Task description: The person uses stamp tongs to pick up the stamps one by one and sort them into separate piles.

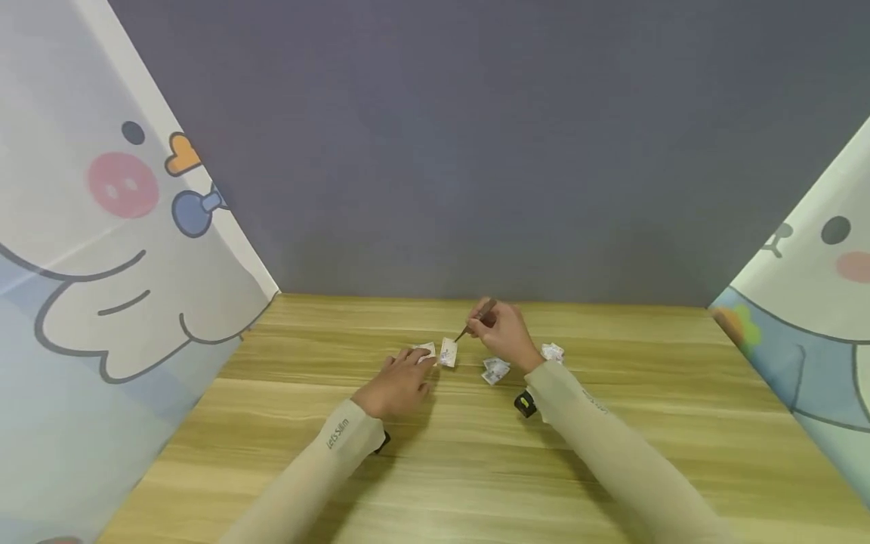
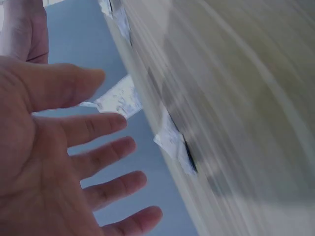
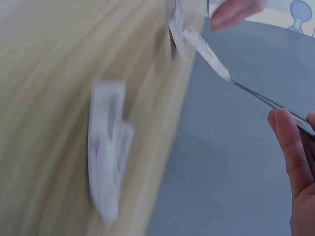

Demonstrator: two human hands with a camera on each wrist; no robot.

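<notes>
On a wooden table (image 1: 476, 453) with a pale, streaky grain, the right hand (image 1: 504, 332) pinches a pair of thin metal tweezers (image 1: 476, 321), whose slim dark tips grip the edge of a small rectangular paper slip (image 1: 448, 352); the right wrist view shows that slip (image 3: 206, 49) white, flat and faintly printed, lifted off the wood at a tilt. The left hand (image 1: 401, 378) lies at about 8 o'clock from the slip, palm down on the table, its fingers straight and spread, holding nothing; the left wrist view shows the relaxed fingers (image 2: 106, 123) just short of the slip (image 2: 118, 101). Another small printed piece (image 1: 424, 350) lies at the left fingertips, whether touching them I cannot tell. At 4 o'clock from the held slip lie two overlapping printed slips (image 1: 495, 369), and at 3 o'clock, beyond the right wrist, a crumpled white scrap (image 1: 553, 352). Both arms wear smooth beige sleeves (image 1: 598, 431), each with a small black device at the wrist. A matte grey wall (image 1: 476, 151) stands behind, with glossy cartoon-printed panels (image 1: 102, 227) on either side.
</notes>
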